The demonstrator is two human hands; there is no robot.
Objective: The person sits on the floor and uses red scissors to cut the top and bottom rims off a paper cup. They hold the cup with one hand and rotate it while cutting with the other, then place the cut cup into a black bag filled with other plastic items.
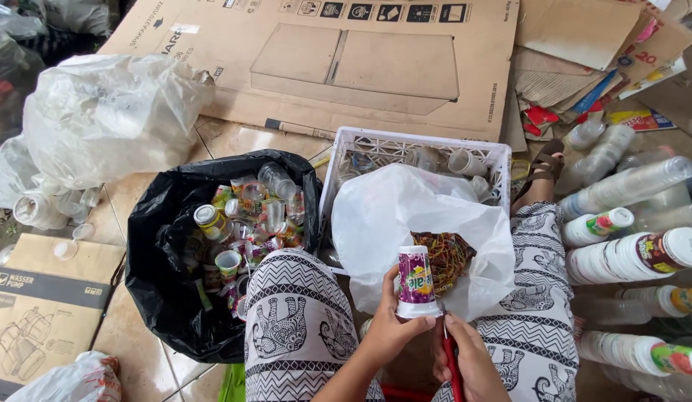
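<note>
My left hand (388, 327) grips an upside-down plastic cup (416, 281) with a purple printed label, held above my lap. My right hand (469, 356) is closed around a red-handled tool (452, 366), its tip touching the cup's rim; the tool's blade is hidden. Just behind the cup lies a white plastic bag (405, 208) holding a tangle of rubber bands (444, 257). I sit with patterned trousers (294, 320) over both knees.
A black bag (156, 246) full of used cups and small bottles sits at my left. A white plastic crate (405, 145) stands behind the white bag. Stacks of nested cups (632, 253) lie on the right. Flattened cardboard (346, 59) and clear bags (100, 112) cover the floor.
</note>
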